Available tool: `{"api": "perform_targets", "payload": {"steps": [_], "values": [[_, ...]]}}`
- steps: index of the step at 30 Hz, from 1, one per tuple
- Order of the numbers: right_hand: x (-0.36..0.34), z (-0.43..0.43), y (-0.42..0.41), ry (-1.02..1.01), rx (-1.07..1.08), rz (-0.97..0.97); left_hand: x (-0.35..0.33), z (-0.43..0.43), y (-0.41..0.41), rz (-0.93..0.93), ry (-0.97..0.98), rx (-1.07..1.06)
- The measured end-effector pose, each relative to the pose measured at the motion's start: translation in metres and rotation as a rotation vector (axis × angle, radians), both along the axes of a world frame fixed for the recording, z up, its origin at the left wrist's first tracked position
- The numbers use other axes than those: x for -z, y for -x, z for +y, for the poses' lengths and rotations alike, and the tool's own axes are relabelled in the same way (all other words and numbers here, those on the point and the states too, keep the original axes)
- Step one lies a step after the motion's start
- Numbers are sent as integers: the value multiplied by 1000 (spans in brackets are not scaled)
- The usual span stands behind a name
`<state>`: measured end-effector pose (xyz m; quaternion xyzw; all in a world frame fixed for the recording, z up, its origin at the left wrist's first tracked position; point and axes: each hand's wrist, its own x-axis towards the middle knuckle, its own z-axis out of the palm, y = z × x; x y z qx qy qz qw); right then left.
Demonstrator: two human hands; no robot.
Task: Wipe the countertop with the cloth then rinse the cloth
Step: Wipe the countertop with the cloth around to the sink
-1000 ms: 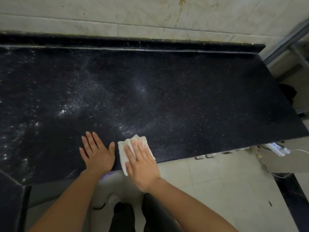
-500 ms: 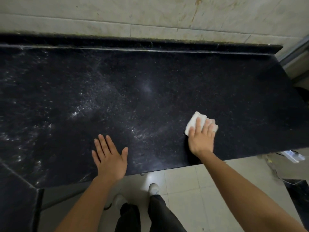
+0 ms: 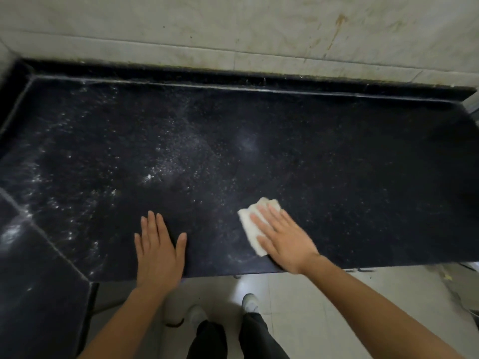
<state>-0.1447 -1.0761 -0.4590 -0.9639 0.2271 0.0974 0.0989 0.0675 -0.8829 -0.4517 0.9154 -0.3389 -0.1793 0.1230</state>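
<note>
A folded white cloth (image 3: 251, 224) lies flat on the black speckled countertop (image 3: 337, 164), near its front edge. My right hand (image 3: 283, 240) presses down on the cloth with fingers spread, covering its right half. My left hand (image 3: 158, 251) rests palm down on the counter to the left, fingers together, holding nothing. White wet streaks and droplets glisten across the left and middle of the counter.
A stained tiled wall (image 3: 233, 29) rises behind the counter's raised back lip. A lower black counter section (image 3: 33, 281) joins at the left along a diagonal seam. Below the front edge are pale floor tiles (image 3: 298, 307) and my shoes and dark trousers.
My right hand swept the cloth from beside the left hand out to the right, and it now lies back toward the left, nearer the front edge. The left hand stayed planted.
</note>
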Motion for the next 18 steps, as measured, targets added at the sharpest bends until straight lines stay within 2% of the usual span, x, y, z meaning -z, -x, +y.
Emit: {"api": "perform_targets", "payload": {"steps": [3,5,7,8,10,14,18], "values": [[-4,-34,18,78,510,-14,0,23,-31,-40,-60,-68],[-6,-38,3,15,848,23,3,36,-43,-38,-91,-112],[-7,-23,-32,0,986,75,7,43,-47,-14,-92,-146],[-5,-10,-50,45,951,84,9,44,-48,-5,-92,-155],[-1,27,-86,74,750,50,11,44,-49,2,-101,-156],[-3,96,-127,-122,302,-5,11,45,-51,12,-97,-152],[-7,83,-110,-154,-29,1,10,45,-51,29,-92,-151]]}}
